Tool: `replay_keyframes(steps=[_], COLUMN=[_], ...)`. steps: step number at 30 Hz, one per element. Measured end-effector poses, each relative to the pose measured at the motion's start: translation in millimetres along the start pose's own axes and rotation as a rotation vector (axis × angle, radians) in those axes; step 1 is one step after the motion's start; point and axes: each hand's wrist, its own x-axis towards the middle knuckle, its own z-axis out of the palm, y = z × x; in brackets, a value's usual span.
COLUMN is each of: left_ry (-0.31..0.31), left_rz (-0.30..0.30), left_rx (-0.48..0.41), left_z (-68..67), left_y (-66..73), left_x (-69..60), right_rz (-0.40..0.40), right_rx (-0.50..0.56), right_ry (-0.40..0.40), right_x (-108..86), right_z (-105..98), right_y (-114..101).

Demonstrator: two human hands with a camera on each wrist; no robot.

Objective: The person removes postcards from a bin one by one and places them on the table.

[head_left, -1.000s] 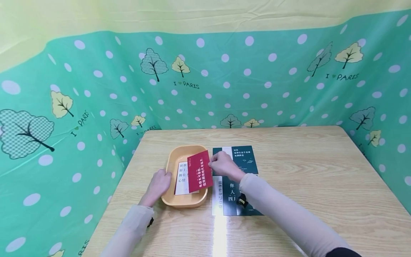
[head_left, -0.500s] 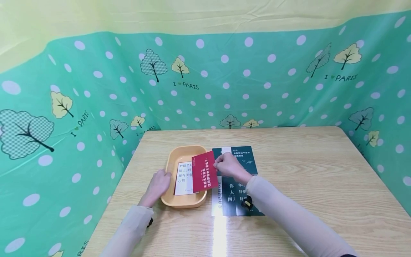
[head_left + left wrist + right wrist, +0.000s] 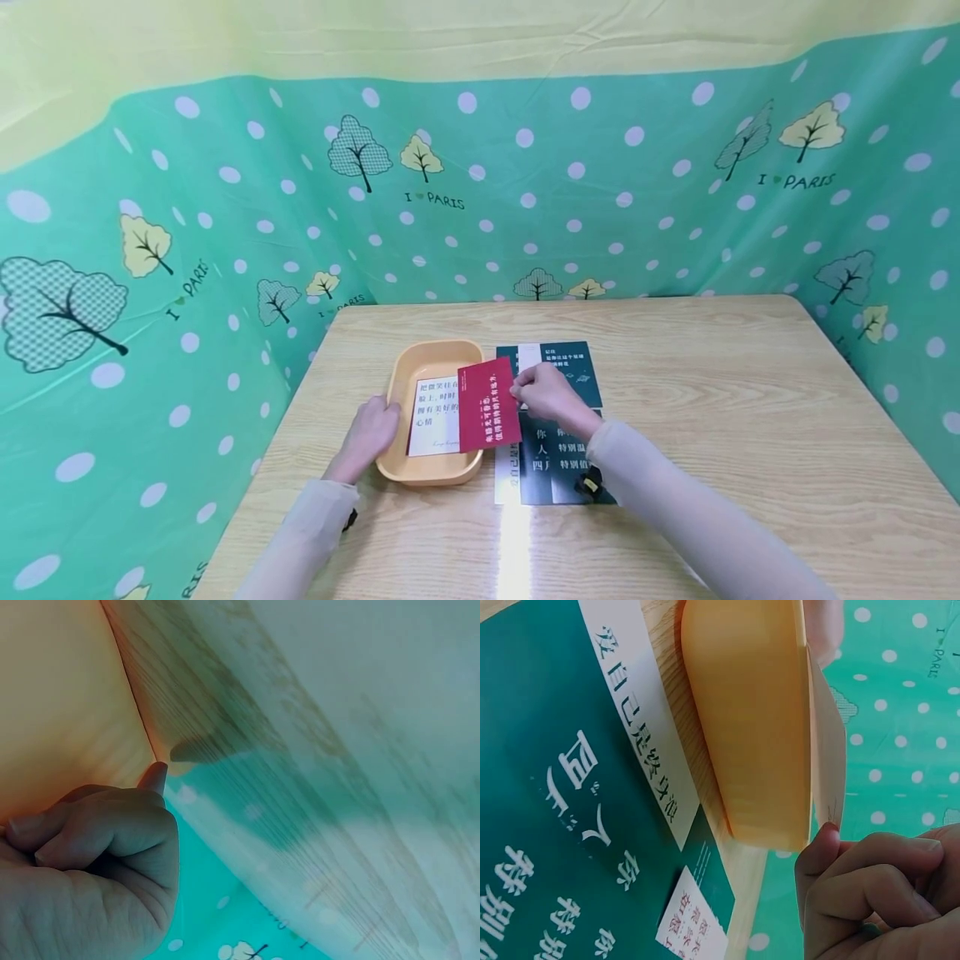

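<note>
Left hand [image 3: 372, 429] grips tray [image 3: 429, 473]; right hand [image 3: 553, 395] (fingers curled) pinches red card [image 3: 487, 408].

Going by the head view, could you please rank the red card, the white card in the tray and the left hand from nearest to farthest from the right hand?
1. Red card: pinched by the right hand, at its left.
2. White card: in the tray, partly hidden by the red card.
3. Left hand: at the tray's left rim.
</note>
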Motion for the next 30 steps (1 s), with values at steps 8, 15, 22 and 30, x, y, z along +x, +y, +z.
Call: replay_keyframes(steps=[8,15,22,30], left_ry=[-0.004,-0.010,-0.018,-0.016], left_rz=[0.004,0.003,-0.013,-0.002], left_rx=[0.001,-0.006,-0.016,-0.031], left_z=[-2.5,-2.0,-0.1,-0.6], left_y=[1.8,1.1,0.2,0.1], left_x=[-0.6,0.3,-0.4,-0.7], right_rz=[0.008,0.019,0.037,0.050], right_rx=[0.043,0.084,0.056,0.059], right_ry=[0.019,0.035,0.060,0.062], right_x=[-6.7,-13.5,-19.8,-31.4], right_z=[-7.5,-14.0,-21.4,-33.0], right_y=[3.6,12.1,29.0,44.8])
